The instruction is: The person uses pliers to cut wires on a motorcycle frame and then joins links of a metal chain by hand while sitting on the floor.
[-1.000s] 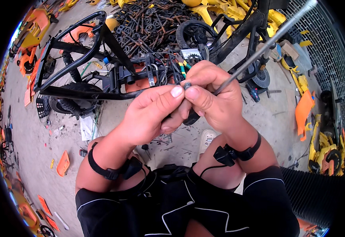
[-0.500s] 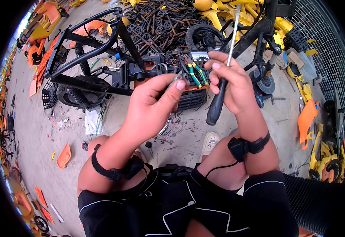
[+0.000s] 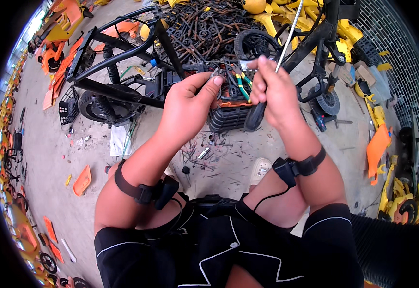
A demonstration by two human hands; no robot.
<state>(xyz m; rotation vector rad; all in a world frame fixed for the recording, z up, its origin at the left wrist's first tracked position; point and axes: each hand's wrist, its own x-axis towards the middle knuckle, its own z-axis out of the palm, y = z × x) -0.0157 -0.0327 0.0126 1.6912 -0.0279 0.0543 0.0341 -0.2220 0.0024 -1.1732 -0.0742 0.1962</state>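
My left hand (image 3: 188, 103) is closed, its thumb and forefinger pinching a small metal part (image 3: 216, 73) too little to name. In my right hand (image 3: 280, 93) is a long screwdriver (image 3: 254, 117). Its black handle points down toward me, and the bright shaft slants up and away past my fingers. Both hands are above the black vehicle frame (image 3: 118, 98). Behind and between them, pliers with green and yellow handles (image 3: 243, 88) rest on the frame's middle section, above a black ribbed part (image 3: 226, 120).
A heap of rusty cranks and rods (image 3: 204, 31) lies beyond the frame, with yellow panels (image 3: 267, 24) beside it. Small loose parts (image 3: 203, 153) litter the floor before me. An orange panel (image 3: 377, 151) lies at right, a smaller orange piece (image 3: 82, 180) at left.
My right hand has turned, tilting the screwdriver, and its handle has moved up and left. My left hand has risen slightly, still pinching the small part. The whole view has shifted a little.
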